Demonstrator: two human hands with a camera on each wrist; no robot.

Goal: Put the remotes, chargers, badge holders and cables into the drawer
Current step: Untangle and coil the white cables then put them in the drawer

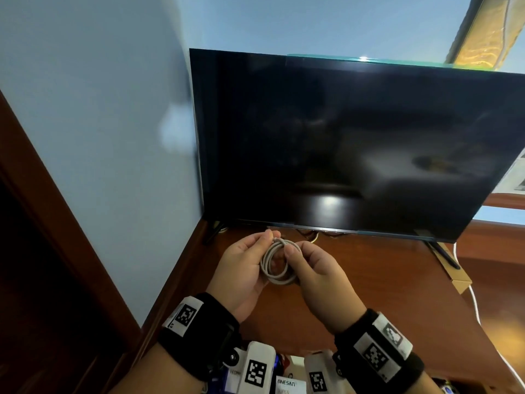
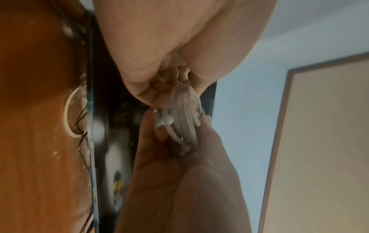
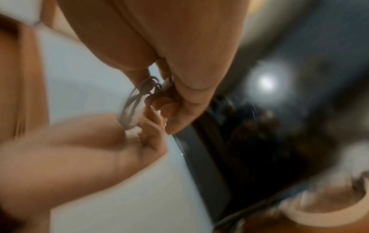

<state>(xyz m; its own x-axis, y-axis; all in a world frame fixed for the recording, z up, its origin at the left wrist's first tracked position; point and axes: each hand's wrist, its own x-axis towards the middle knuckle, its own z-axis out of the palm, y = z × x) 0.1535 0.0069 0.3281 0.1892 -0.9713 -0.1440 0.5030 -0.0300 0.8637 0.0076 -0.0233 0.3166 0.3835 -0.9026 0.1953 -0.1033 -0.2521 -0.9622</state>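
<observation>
A white cable is wound into a small coil and held in the air above the wooden cabinet top, just in front of the television. My left hand pinches the coil's upper left side with thumb and fingers. My right hand pinches its right side. In the left wrist view the cable runs between both hands. The blurred right wrist view shows the coil between the fingers. The drawer shows only as a strip at the bottom edge, with packaged items in it.
A large black television stands on thin legs at the back of the cabinet. Cables pass through a round hole under it. A white cord trails down the right side beside a cardboard box. A blue wall stands left.
</observation>
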